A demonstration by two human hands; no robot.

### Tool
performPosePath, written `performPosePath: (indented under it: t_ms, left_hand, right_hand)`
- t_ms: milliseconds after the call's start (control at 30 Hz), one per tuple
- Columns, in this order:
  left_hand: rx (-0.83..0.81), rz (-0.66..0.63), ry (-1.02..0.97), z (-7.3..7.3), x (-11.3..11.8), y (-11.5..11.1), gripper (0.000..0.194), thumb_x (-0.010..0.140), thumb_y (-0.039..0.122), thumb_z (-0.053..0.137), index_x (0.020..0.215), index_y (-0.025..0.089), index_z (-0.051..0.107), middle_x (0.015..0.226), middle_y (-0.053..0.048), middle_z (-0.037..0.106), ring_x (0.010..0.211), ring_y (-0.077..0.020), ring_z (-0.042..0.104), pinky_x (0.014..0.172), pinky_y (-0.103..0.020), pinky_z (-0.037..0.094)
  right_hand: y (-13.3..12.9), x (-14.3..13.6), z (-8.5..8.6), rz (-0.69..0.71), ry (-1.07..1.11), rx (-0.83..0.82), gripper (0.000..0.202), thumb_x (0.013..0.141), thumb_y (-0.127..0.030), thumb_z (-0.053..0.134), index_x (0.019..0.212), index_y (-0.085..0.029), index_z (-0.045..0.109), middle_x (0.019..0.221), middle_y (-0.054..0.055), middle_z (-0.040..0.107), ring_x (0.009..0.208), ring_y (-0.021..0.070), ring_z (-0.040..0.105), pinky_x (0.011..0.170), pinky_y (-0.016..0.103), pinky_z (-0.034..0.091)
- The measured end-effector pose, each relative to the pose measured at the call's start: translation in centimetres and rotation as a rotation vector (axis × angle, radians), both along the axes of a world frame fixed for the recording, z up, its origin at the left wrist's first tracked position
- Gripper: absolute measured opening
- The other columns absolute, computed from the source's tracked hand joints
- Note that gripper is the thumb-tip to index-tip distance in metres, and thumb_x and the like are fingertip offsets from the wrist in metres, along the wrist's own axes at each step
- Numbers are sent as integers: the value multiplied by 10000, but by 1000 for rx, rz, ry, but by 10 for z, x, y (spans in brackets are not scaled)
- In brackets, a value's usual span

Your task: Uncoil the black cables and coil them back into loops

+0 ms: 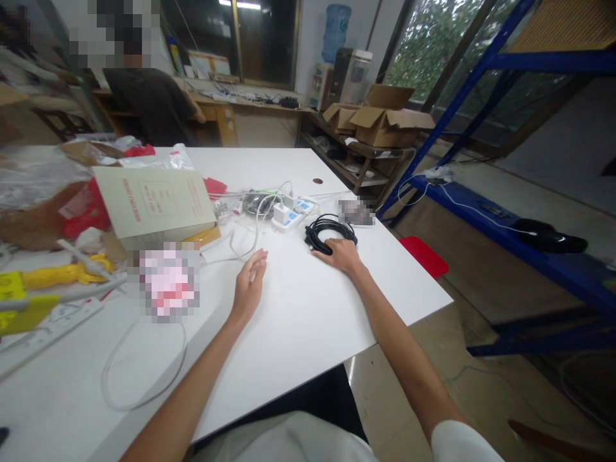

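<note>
My right hand (342, 255) grips the near side of a coiled black cable (317, 234), which lies on the white table (308, 308). The thumb sits inside or along the coil's near edge, and some fingertips are hidden. My left hand (250, 282) rests to the left, edge down at the table, with its fingers stretched out and nothing in it. Just beyond the left hand runs a white cable (256, 234). A white power strip (287, 218) with a plugged-in white adapter lies behind, left of the coil.
At the left stand an open pale box (156, 202), a blurred pink item (166, 282), yellow tape-like pieces (67, 273) and plastic bags (38, 173). A blue metal shelf (529, 244) is at the right. A person (149, 102) sits at the back. Cardboard boxes (392, 125) stand beyond the table.
</note>
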State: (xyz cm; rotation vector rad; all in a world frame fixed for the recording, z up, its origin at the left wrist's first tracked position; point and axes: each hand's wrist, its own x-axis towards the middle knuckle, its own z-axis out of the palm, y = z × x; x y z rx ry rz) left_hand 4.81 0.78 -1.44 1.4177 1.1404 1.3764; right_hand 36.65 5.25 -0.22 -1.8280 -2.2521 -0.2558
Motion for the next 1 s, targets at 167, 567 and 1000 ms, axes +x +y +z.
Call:
performPosePath:
  t_ms: [167,567,1000]
  left_hand:
    - [-32,-17,-39,5,2,-3,471,1004,525,648,1326,185,694,1324,-136,758,1285,-297,691,1170,-483,489]
    - [-150,-138,-218,12,4,-8,391,1012,521,641,904,171,776,750,-42,681,712,-183,613,722,-329,508]
    - [-150,-157,-226,13,5,-10,354,1003,485,670,843,181,755,697,-14,605,672,-156,542,676,-304,455]
  right_hand:
    - [0,3,-5,-6,39,30,663,962,-829,523,857,-194,684,879,114,751,813,242,658,706,327,333]
    - [-1,23,-8,-21,410,398,418,1092,-581,424,906,-232,561,891,64,657,893,229,591,887,390,409]
    - [-2,38,-11,-206,560,529,502,1143,-560,233,806,-257,447,790,47,580,802,218,555,804,377,437]
